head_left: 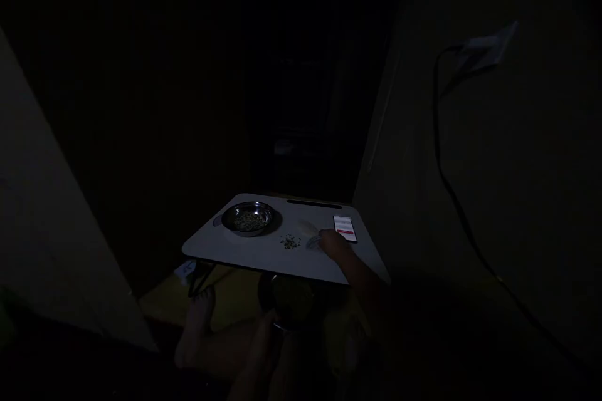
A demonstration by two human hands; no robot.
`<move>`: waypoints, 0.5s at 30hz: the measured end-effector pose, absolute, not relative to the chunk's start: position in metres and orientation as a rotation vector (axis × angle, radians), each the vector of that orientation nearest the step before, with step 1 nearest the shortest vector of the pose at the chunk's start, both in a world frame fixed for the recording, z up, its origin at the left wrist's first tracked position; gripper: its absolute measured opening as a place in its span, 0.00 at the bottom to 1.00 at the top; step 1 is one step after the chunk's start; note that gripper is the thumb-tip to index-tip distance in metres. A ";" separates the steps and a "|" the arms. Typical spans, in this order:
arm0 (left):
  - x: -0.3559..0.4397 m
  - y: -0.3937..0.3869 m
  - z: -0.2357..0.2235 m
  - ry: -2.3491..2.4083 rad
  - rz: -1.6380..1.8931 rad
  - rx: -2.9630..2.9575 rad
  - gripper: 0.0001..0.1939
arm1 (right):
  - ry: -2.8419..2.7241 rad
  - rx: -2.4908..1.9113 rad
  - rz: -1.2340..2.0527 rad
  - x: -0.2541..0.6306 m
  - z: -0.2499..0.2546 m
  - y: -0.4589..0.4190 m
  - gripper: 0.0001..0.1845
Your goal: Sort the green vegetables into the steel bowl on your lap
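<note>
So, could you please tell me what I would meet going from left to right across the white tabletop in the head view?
Shiny metal bowl, scattered small pieces, phone with a lit screen.

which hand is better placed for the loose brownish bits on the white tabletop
Likely the right hand: it is at the white, round-cornered tabletop, close beside the small brownish bits. The left hand seems lower, below the tabletop's edge, by a dark round bowl.
</note>
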State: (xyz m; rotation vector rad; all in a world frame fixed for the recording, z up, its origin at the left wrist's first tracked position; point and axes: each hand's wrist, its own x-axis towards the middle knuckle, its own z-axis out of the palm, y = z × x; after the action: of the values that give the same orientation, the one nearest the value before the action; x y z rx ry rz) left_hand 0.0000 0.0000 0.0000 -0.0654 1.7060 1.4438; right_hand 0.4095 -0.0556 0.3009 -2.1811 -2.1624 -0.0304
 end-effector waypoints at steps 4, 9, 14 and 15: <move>-0.001 -0.005 0.001 1.860 1.429 1.038 0.14 | -2.164 -2.191 -0.011 0.412 0.301 -0.052 0.13; -0.004 -0.008 -0.005 1.920 1.216 1.831 0.14 | -2.149 -2.205 -0.008 0.411 0.306 -0.051 0.13; -0.007 -0.007 -0.008 2.042 0.982 2.195 0.14 | -2.121 -2.231 -0.041 0.410 0.308 -0.053 0.13; -0.007 -0.006 -0.008 2.122 0.873 2.300 0.14 | -2.119 -2.238 -0.043 0.411 0.307 -0.052 0.13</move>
State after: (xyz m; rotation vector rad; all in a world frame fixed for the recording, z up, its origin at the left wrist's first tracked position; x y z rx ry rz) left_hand -0.0073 -0.0058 -0.0078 2.3001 2.1222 0.8732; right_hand 0.4109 -0.0520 0.3075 -2.2384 -2.1190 -0.0429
